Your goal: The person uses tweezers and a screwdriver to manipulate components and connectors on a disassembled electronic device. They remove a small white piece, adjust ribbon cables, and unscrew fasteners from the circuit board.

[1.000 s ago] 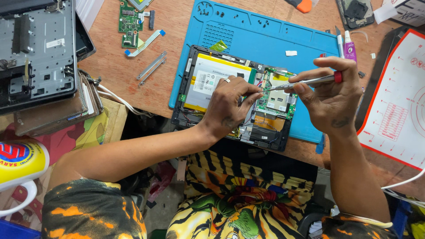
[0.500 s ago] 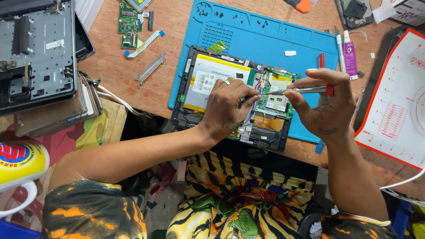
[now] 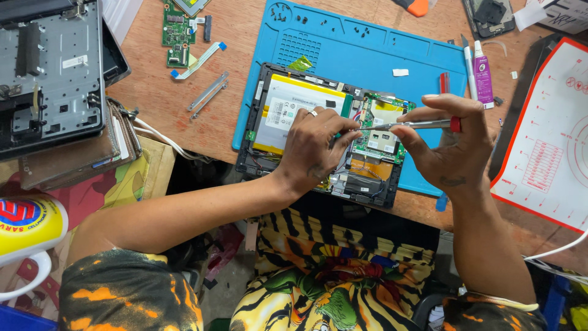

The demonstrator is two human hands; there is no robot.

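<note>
On the blue silicone mat (image 3: 367,55) lies the opened tablet (image 3: 324,132) — glossy yellow-edged battery, green circuit board (image 3: 380,132). Left hand (image 3: 318,150) steadies the frame, fingers curled down on it. Right hand (image 3: 450,144) pinches a slim metal tool (image 3: 416,125), tip at the board. Step in hand looks like prying or probing — next calls for light, level pressure.

A single head-worn camera looks steeply down from close above the person's lap and forearms onto the wooden surface (image 3: 202,116), facing forward across the blue mat (image 3: 367,55) towards its far edge.
</note>
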